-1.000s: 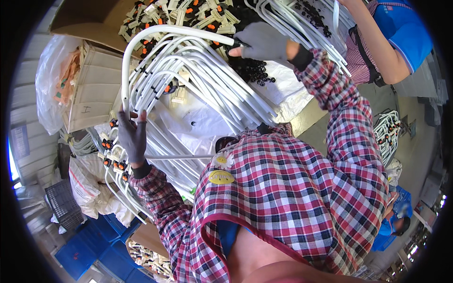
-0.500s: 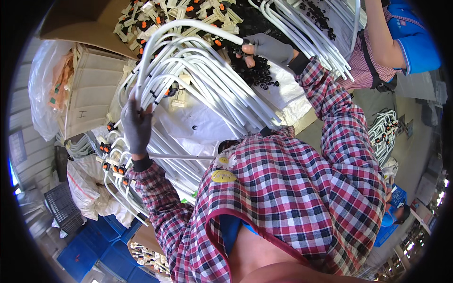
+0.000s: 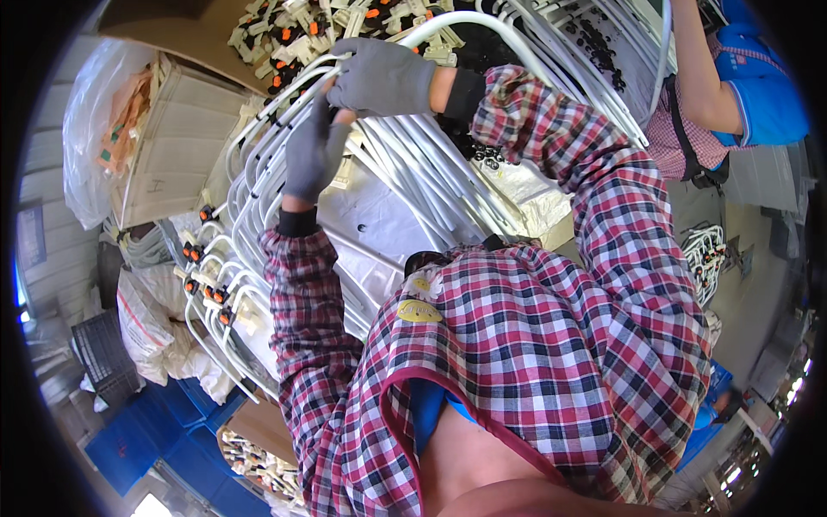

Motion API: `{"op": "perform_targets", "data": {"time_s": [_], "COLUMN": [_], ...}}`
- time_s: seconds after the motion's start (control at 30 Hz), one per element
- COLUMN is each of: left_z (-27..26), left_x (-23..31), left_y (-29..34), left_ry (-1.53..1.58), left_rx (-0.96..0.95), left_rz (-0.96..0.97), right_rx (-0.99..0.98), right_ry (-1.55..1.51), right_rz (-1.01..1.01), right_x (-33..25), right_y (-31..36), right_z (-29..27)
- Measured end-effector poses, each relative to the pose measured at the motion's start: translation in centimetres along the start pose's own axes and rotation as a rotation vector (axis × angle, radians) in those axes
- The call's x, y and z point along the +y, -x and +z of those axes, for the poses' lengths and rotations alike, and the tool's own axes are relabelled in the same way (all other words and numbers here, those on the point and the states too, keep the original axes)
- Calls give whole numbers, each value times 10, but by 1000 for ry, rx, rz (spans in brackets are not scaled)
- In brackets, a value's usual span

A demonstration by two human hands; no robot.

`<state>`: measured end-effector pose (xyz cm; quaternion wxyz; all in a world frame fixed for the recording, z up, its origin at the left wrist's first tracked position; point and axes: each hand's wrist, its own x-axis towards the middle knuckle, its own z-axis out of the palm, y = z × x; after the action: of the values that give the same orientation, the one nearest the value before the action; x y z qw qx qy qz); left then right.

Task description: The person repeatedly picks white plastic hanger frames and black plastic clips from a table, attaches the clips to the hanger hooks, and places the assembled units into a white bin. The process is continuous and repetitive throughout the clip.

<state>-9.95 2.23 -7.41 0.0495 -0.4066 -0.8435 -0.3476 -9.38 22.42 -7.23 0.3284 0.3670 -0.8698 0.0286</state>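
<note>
Both my hands wear grey gloves with bare fingertips and meet over a stack of bent white tubes (image 3: 413, 181). My right hand (image 3: 379, 79) is closed, its back turned up. A thick arched white tube (image 3: 469, 17) runs out from behind it toward the right. My left hand (image 3: 312, 155) is upright just below, its fingers closed and its tips touching the right hand's fingers. Whatever lies between the fingertips is hidden. Small black rings or caps (image 3: 489, 155) lie on the pale sheet beside the stack.
Cream plastic parts with black and orange pieces (image 3: 301, 34) are heaped behind, next to an open cardboard box (image 3: 185, 30). More white tubes (image 3: 594, 86) lie at the right, where a person in blue (image 3: 762, 99) stands. Tubes with orange-and-black fittings (image 3: 220, 293) hang at the left.
My right hand has moved left from the capped tube end to meet my left hand, which has risen to the right. The arched tube now extends rightward, and the view has shifted slightly.
</note>
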Motion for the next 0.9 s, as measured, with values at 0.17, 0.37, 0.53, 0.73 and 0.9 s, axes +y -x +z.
{"op": "perform_targets", "data": {"time_s": [0.17,0.37,0.53,0.73,0.9], "left_z": [-40,-80,-93,-114,-118], "left_x": [-68,-87,-78,-100,-102], "left_y": [51,99,127,166,164], "left_ry": [158,213,246,147,194], "left_rx": [79,295,417,506,498], "left_rz": [-527,-650,-674,-709,-673], "right_rx": [512,-398,-163,255,845], "right_ry": [-400,-318,-996,-573,-1332], "right_rz": [763,1374,1580,1459,1492], "right_x": [79,129,108,101,77], "right_y": [63,158,176,228,252], "right_z": [41,151,193,117,81]}}
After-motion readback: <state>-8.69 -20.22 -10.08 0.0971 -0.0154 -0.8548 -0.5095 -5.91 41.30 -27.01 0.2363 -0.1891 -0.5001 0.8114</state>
